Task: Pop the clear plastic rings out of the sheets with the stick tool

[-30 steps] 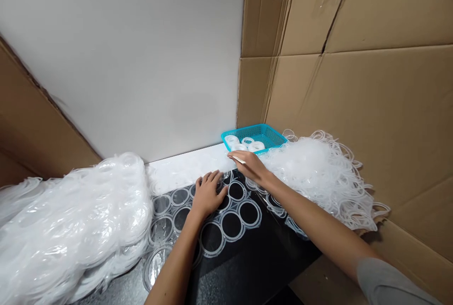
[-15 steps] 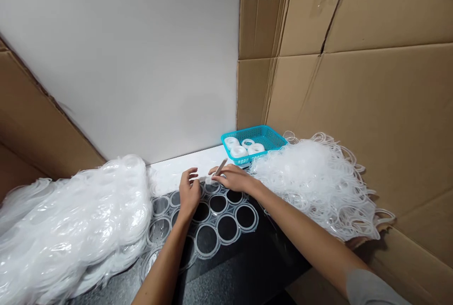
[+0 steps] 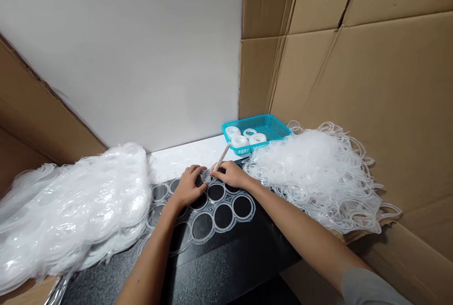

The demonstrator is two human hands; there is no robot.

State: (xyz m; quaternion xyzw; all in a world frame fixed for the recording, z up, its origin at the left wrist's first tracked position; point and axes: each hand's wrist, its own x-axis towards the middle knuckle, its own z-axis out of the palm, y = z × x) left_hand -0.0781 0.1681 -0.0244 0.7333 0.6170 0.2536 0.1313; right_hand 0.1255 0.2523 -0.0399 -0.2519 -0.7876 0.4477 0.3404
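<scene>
A clear plastic sheet of joined rings (image 3: 213,214) lies flat on the black tabletop (image 3: 226,267). My left hand (image 3: 190,185) rests on the sheet's far part, palm down, fingers apart and thumb stretched to the right. My right hand (image 3: 229,174) grips a pale pen-like stick (image 3: 222,155); it tilts up and to the right, its lower end down at a small ring (image 3: 206,176) between my hands. The tip of the stick is too small to make out.
At left a tall stack of clear ring sheets (image 3: 95,201) is piled up. To the right is a tangled heap of thin plastic rings (image 3: 311,173). Behind it, a turquoise basket (image 3: 276,128) holds several white ring bundles (image 3: 239,141). Cardboard panels (image 3: 354,83) and a white wall (image 3: 123,59) surround the table.
My left hand has come down onto the sheet from a raised pose. The stick in my right hand now stands more upright, near the sheet. The view has tilted slightly downward.
</scene>
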